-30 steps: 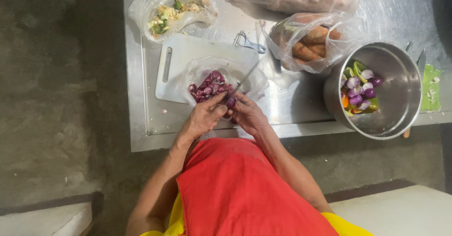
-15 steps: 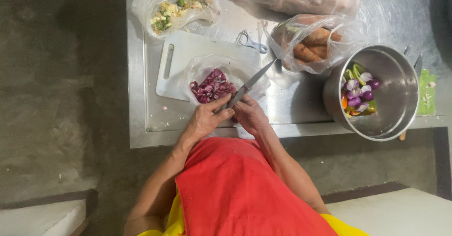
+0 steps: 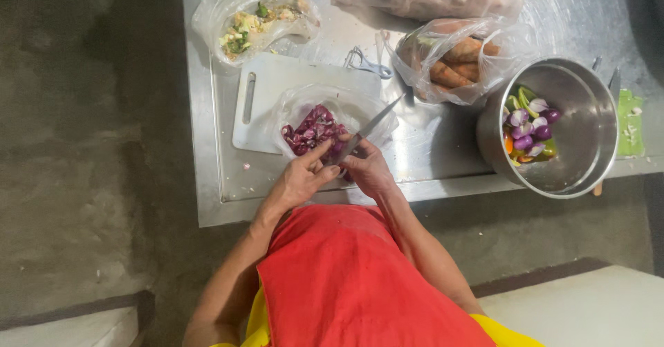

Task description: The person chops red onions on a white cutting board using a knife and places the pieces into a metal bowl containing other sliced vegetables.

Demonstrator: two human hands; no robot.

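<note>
My right hand (image 3: pixel 371 170) grips a knife (image 3: pixel 373 125) whose blade points up and to the right, over a clear bag of purple shallot peels (image 3: pixel 312 131). My left hand (image 3: pixel 301 179) pinches a small purple shallot (image 3: pixel 344 175) against the base of the blade. Most of the shallot is hidden by my fingers. The bag lies on a white cutting board (image 3: pixel 266 98). Both hands hover at the near edge of a steel table (image 3: pixel 207 181).
A steel pot (image 3: pixel 588 139) at the right holds peeled shallots and cut vegetables (image 3: pixel 527 129). Behind it lies a bag of carrots (image 3: pixel 456 63). A bag of vegetable scraps (image 3: pixel 252 22) sits at the back left, and a peeler (image 3: pixel 366 62) lies behind the board.
The knife blade has swung out to point up and right over the bag. Both hands stay together at the table's near edge.
</note>
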